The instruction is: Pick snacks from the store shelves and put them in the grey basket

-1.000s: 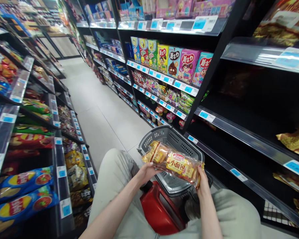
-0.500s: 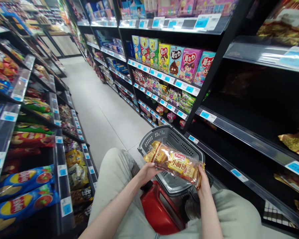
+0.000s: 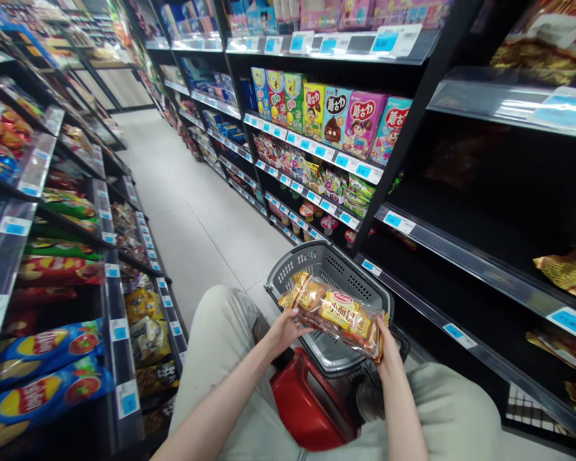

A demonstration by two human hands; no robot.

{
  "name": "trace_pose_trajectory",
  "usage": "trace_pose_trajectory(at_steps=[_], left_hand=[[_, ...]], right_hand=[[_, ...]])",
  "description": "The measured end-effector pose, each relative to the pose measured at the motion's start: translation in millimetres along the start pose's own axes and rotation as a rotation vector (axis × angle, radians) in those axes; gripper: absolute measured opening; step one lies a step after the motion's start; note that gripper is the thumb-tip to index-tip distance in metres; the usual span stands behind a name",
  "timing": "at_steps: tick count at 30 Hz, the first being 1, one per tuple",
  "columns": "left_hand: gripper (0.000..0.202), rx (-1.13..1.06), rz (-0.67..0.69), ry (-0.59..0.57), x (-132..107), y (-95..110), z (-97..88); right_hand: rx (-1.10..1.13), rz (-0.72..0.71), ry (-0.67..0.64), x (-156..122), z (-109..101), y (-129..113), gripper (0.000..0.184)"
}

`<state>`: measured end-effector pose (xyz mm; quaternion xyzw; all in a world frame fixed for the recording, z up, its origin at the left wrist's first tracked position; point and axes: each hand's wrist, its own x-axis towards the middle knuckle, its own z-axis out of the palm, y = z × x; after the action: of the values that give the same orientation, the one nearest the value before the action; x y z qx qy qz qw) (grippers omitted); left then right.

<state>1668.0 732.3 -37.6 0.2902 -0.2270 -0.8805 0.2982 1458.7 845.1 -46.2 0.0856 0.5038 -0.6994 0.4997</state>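
Observation:
A clear packet of small bread rolls (image 3: 338,314) with a red and yellow label is held level between both hands. My left hand (image 3: 283,333) grips its near left end, and my right hand (image 3: 388,346) grips its right end. The packet hovers just over the open top of a grey shopping basket (image 3: 317,262), which stands on the floor between my knees. The basket's inside looks bare beneath the packet.
A red plastic part (image 3: 307,403) lies under the basket. Black shelves on the right hold colourful snack boxes (image 3: 336,118) and gold bags (image 3: 569,272). Left shelves carry crisp bags (image 3: 43,358). The pale floor aisle (image 3: 187,211) runs ahead.
The bread packet has sunk slightly toward the basket and tilted a little. Both hands keep their grip on it.

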Motion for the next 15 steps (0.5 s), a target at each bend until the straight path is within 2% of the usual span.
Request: trace_pose_trajectory(at_steps=[5,15], left_hand=[[0.025,0.008,-0.006,0.046,-0.2,0.2,0.8],[0.017,0.011,-0.007,0.118,2.1,-1.7,-1.7]], right_hand=[[-0.024,0.008,-0.009,0.6,-0.3,1.4,0.046],[0.003,0.024,-0.03,-1.9,1.5,1.3,0.048]])
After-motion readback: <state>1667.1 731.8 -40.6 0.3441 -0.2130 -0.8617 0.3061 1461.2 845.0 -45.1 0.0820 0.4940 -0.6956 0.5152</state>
